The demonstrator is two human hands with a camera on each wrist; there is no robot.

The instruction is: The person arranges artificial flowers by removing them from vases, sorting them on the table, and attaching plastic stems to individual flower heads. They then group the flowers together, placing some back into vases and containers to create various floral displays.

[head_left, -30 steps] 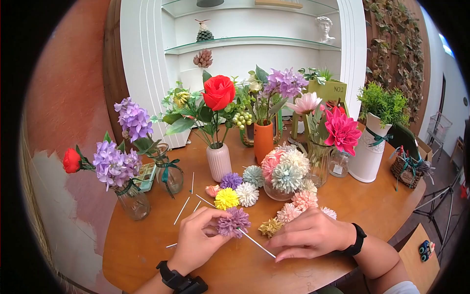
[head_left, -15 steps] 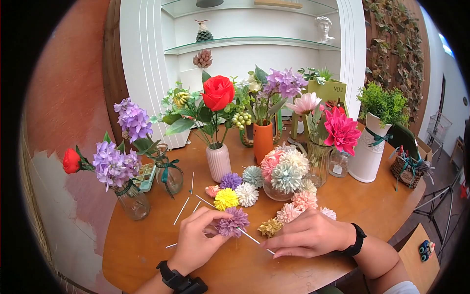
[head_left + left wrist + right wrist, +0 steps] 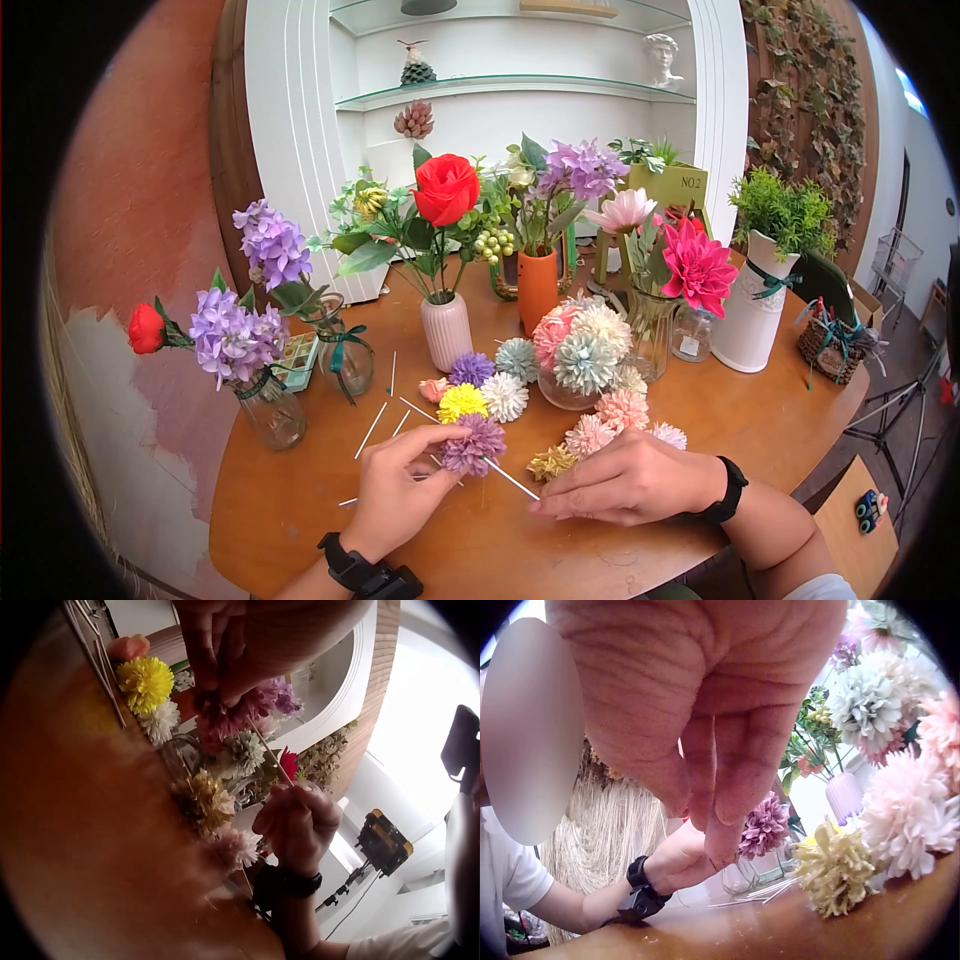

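Note:
My left hand [image 3: 400, 492] pinches a mauve pompom flower head [image 3: 473, 446] between thumb and fingers, low over the near part of the table. From the flower's underside a thin white stick [image 3: 513, 479] slants out toward the right. Thumb and fingertips of my right hand [image 3: 635, 482] pinch the far end of that stick. In the left wrist view the stick [image 3: 271, 754] runs straight from the flower to the right fingertips. The right wrist view shows the palm side of the right hand [image 3: 697, 697], with the mauve flower [image 3: 763, 826] beyond it.
Loose flower heads, including a yellow one [image 3: 463, 404] and a gold one [image 3: 552, 463], lie just past my hands. Several white sticks [image 3: 371, 430] are scattered left of them. A pink ribbed vase [image 3: 447, 335], an orange vase [image 3: 538, 290] and glass vases [image 3: 345, 362] stand farther back.
The right fingertips have moved left, closer to the flower, and less of the stick shows between the hands. The left hand has tilted slightly and still holds the flower.

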